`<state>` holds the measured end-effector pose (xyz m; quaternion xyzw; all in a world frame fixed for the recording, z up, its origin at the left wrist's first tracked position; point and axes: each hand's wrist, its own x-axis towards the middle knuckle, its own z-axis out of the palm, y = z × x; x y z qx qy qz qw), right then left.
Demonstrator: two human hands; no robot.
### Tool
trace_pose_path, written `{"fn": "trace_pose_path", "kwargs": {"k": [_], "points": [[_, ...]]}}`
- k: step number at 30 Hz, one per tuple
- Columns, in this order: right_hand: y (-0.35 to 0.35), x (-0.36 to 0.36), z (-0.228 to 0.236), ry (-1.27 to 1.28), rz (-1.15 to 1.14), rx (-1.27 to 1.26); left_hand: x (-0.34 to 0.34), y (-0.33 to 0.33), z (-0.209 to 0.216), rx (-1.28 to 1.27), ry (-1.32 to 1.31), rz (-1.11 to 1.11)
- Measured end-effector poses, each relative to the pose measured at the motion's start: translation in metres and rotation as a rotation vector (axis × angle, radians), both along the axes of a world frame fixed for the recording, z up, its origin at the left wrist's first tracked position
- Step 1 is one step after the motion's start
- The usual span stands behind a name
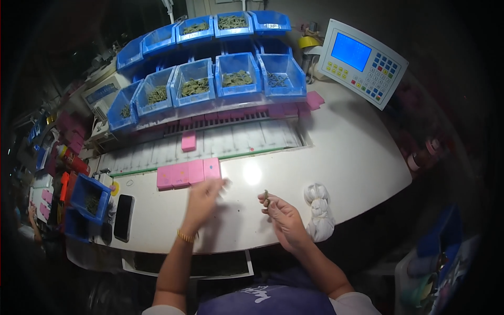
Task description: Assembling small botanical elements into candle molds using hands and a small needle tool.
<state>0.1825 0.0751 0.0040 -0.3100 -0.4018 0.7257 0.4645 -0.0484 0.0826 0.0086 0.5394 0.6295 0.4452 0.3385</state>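
Over the white table, my right hand (285,219) pinches a small greenish-brown piece (266,197) between thumb and fingers. It looks like the dried bits in the blue bins, but its kind cannot be made out. My left hand (205,203), with a gold band at the wrist, hovers just in front of a row of pink boxes (181,174). Motion smears its fingers, so whether they hold anything is unclear. A dark speck lies on the table between the hands. Another pink box (188,140) sits alone on the slotted white panel (241,139) behind the row.
Two tiers of blue bins (193,86), several with greenish-brown pieces, stand at the back. A keypad panel with a blue screen (350,52) rises back right. A knotted white cloth (319,212) lies right; a phone (124,218) and blue bin (90,197) are left. An open drawer (191,273) juts below the front edge.
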Motion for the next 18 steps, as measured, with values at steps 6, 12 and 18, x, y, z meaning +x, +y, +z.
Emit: {"fn": "trace_pose_path", "kwargs": {"k": [6,12,18], "points": [[-0.016,-0.013,-0.002,0.133,0.058,0.021,0.080,-0.071,0.016,-0.076,-0.721,-0.126],[-0.027,-0.008,-0.006,-0.020,0.043,0.147,0.086,-0.078,0.011,-0.063,-0.786,-0.094],[-0.025,0.009,0.003,-0.280,-0.065,0.543,0.087,-0.081,0.027,-0.014,-0.709,-0.061]]}}
